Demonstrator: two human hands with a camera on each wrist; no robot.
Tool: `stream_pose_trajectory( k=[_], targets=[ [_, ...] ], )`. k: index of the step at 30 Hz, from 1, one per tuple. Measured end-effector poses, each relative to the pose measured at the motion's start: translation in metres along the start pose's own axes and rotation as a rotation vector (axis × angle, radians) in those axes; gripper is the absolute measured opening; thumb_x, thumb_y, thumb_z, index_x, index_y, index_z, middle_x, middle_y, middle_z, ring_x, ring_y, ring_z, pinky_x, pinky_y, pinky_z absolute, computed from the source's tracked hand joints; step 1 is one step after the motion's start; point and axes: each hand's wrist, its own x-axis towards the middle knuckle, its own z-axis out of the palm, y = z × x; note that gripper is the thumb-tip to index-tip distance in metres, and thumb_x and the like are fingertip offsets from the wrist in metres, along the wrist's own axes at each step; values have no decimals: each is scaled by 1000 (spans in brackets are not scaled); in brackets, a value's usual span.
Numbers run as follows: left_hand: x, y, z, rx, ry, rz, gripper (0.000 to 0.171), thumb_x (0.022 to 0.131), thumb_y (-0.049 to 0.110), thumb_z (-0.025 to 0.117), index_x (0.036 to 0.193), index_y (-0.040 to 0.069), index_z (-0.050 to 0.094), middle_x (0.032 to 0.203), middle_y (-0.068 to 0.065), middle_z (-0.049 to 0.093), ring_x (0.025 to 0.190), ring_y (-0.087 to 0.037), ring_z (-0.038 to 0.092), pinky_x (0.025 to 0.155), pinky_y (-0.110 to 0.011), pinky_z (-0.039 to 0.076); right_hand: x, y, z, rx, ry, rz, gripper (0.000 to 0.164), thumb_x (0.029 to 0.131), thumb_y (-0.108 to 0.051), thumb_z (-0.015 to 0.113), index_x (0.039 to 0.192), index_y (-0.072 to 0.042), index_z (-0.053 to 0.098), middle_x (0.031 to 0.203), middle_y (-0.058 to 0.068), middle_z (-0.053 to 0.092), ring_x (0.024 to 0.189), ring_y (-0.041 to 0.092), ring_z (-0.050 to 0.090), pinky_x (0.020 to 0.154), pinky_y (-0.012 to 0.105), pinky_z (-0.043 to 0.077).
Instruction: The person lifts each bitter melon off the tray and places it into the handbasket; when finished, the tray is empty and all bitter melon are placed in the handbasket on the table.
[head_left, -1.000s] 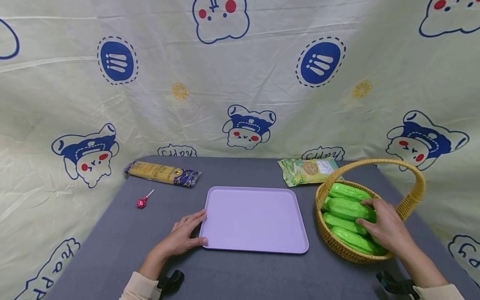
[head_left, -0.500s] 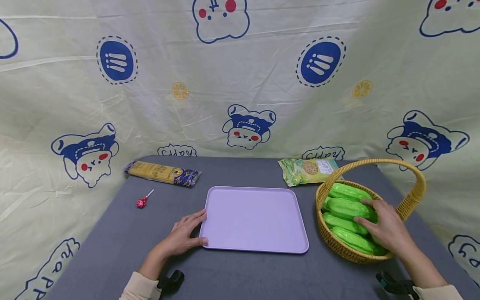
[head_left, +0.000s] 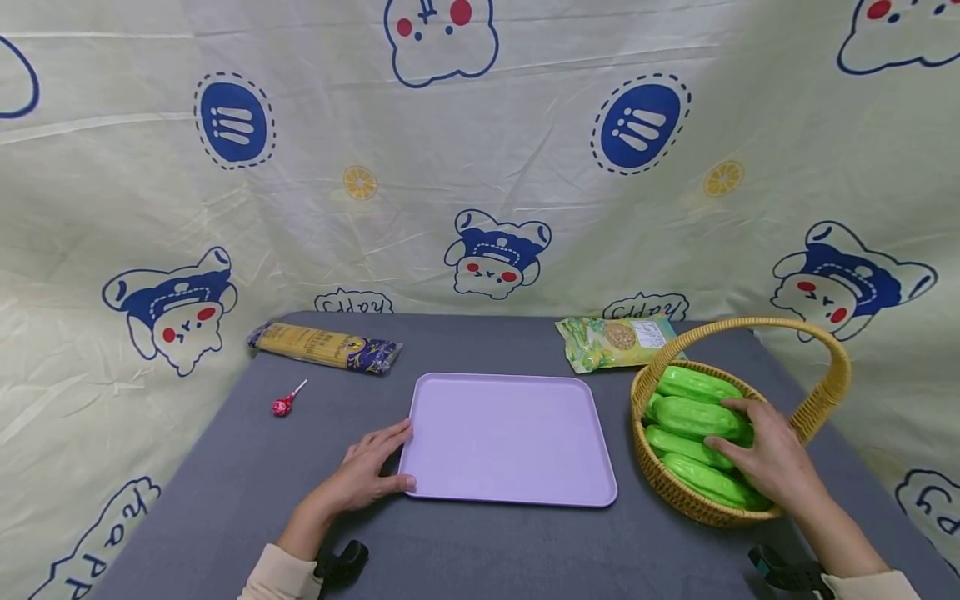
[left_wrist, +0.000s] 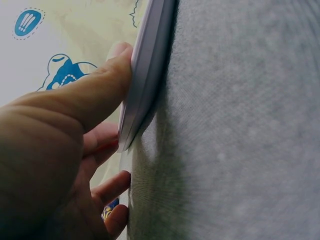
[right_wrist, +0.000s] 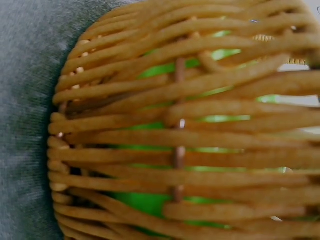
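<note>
In the head view, my left hand (head_left: 369, 468) lies against the left edge of a lilac tray (head_left: 510, 442), fingers stretched along it. In the left wrist view, the thumb (left_wrist: 102, 82) touches the tray's side. My right hand (head_left: 772, 450) reaches into a round wicker basket (head_left: 667, 492) at the right. Thumb and fingers straddle the near end of a bright green cucumber (head_left: 693, 418), one of several lying side by side in it. The right wrist view shows the basket's woven wall (right_wrist: 190, 140) with green behind it; the hand is hidden there.
A long yellow and dark blue packet (head_left: 326, 347) lies at the back left, with a red lollipop (head_left: 282, 407) in front of it. Behind the basket is a green packet (head_left: 615, 342). The basket's tall handle (head_left: 780, 325) arches over its far and right side.
The right thumb has slid slightly left along the cucumber, and the right wrist has shifted a little left. The left hand and tray have not moved.
</note>
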Motion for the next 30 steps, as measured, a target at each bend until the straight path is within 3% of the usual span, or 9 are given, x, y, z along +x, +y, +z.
stream_pose_trajectory(
  k=[20, 30],
  targets=[
    [1, 0, 2, -2, -6, -7, 78, 82, 42, 69, 146, 12, 36, 156, -4, 28, 137, -35, 29, 103, -61, 20, -2, -1, -1, -19, -15, 18, 65, 84, -38, 70, 128, 4, 48, 125, 33, 47, 110, 51, 42, 83, 62, 33],
    [0, 1, 0, 27, 0, -4, 78, 81, 42, 70, 145, 11, 38, 155, -5, 30, 136, -35, 31, 103, -62, 20, -5, -3, -7, 12, 26, 1, 63, 84, -32, 71, 129, 4, 48, 122, 31, 49, 108, 49, 42, 82, 62, 32]
  ],
)
